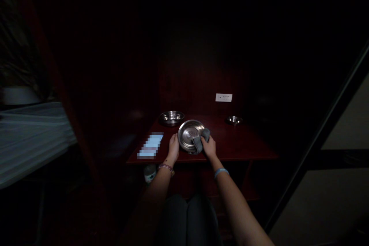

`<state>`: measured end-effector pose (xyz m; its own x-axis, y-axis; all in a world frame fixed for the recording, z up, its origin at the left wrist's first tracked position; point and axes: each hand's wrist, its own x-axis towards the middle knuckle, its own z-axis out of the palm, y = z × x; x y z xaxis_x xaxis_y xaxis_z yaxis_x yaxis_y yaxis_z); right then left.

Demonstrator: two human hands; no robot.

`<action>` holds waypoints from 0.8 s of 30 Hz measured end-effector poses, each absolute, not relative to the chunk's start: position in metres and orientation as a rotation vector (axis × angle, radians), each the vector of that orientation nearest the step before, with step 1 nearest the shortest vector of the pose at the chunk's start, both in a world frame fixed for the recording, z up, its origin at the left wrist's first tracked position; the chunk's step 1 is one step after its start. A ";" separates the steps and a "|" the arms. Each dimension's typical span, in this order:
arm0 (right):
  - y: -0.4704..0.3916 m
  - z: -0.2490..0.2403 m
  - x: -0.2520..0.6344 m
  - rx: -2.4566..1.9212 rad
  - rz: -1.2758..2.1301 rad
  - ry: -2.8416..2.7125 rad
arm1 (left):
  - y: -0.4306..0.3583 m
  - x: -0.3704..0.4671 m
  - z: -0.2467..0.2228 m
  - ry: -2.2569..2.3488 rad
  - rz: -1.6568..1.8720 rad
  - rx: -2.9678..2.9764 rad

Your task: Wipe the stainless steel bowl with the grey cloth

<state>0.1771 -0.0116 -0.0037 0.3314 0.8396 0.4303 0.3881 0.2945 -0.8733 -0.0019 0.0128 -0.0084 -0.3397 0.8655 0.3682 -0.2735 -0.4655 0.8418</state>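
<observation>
My left hand [173, 148] grips the left rim of a shiny metal bowl [188, 132], which is tilted so its inside faces me. A grey cloth [197, 144] is bunched in my right hand [209, 147] and lies against the right side of the bowl's inside. The fingers of my left hand are partly hidden behind the bowl. Behind it on the left stands a stack of metal bowls [172, 117]. A smaller metal bowl [234, 120] rests at the back right of the dark red shelf [236, 148].
A blurred-out bright phone-like rectangle [150, 146] lies at the shelf's left front. Below the shelf edge stands a jar [150, 173]. A white power socket [223, 97] is on the back wall. Stacked clear plastic trays [34, 134] are at far left.
</observation>
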 end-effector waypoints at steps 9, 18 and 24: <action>-0.010 -0.005 0.177 -1.298 0.434 -1.270 | 0.007 -0.001 -0.004 0.881 1.851 1.060; -0.010 -0.005 0.177 -1.303 0.437 -1.269 | 0.010 -0.002 -0.006 0.871 1.867 1.017; -0.010 -0.005 0.177 -1.301 0.443 -1.266 | 0.007 -0.001 -0.003 0.854 1.874 1.006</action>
<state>0.1768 -0.0099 -0.0051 0.3335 0.8368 0.4342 0.3834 0.3003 -0.8734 -0.0010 0.0068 -0.0029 -0.3405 0.8856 0.3160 -0.3426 -0.4298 0.8354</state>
